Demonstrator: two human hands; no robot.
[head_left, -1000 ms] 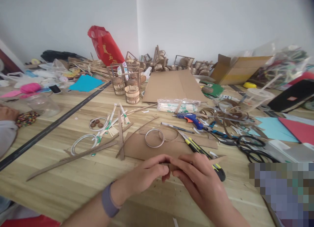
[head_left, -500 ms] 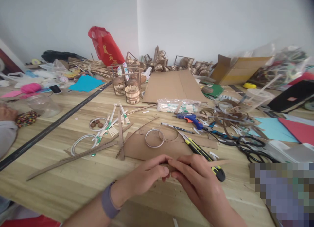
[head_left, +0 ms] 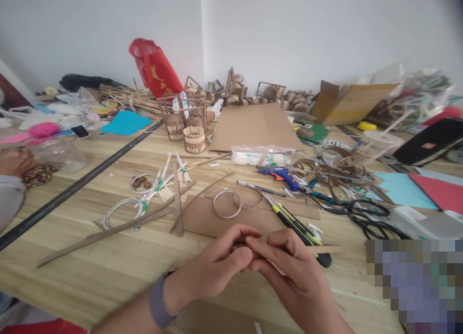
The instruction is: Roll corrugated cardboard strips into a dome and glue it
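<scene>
nearest of all, just this side of the utility knife (head_left: pixel 297 227), the left hand (head_left: pixel 226 264) and the right hand (head_left: pixel 289 266) meet, their fingertips drawn in narrow around a brown cardboard strip (head_left: pixel 327 249). what the pinch itself covers is mostly hidden, but a straight tail of the strip sticks out past the right hand, across the knife's handle. so the work on this strip looks only partly done: one end is gathered between the fingers, and the length over the knife is left, flat and loose. left of the knife, a flat cardboard piece (head_left: pixel 231 224) lies on the pale wooden table (head_left: pixel 90 281), with a thin ring (head_left: pixel 214 206) on it, apparently not joined to anything. beyond the knife rest a blue glue gun (head_left: pixel 280 175) and, a little to its left, a wrapped packet of sticks (head_left: pixel 262 155). farther from the knife and to the left stands a small slatted bucket (head_left: pixel 194 140), which looks assembled. well behind the knife, a red bag (head_left: pixel 155 66) leans against the plain pale wall (head_left: pixel 307 35).
</scene>
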